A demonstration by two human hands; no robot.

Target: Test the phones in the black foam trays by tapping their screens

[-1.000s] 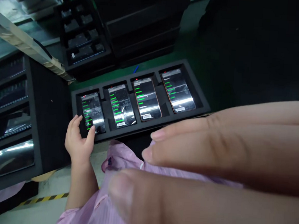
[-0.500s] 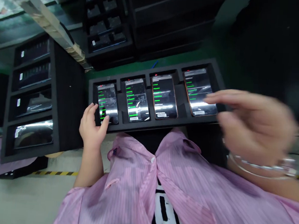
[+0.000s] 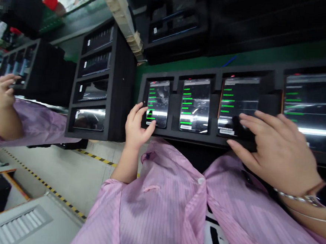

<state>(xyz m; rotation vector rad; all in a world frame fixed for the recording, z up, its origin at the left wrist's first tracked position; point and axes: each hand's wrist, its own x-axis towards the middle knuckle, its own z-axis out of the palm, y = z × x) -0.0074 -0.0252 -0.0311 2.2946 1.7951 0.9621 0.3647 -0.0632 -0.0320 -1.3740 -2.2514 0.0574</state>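
Observation:
A black foam tray [image 3: 174, 111] lies in front of me, holding several smartphones in a row, their dark screens lit with green text lines. My left hand [image 3: 138, 129] rests at the tray's left end with fingers apart, beside the leftmost phone [image 3: 161, 99], its thumb over that phone's lower edge. The second phone [image 3: 198, 102] lies uncovered. Fingers stretched, my right hand [image 3: 283, 156] is over the lower right part of the third phone [image 3: 238, 97]; whether the fingertips touch the glass I cannot tell. The rightmost phone [image 3: 315, 99] is partly behind that hand.
To the left stands a stack of black foam trays [image 3: 118, 78] with phones in its top one. Another phone tray [image 3: 174, 37] sits behind, past a taped post [image 3: 127, 26]. A co-worker's hand [image 3: 5, 88] shows at far left, near another tray stack [image 3: 39, 68].
My view has swung left, so everything sits further right. My right hand has moved from the rightmost phone to over the third phone. The left hand stays at the tray's left end.

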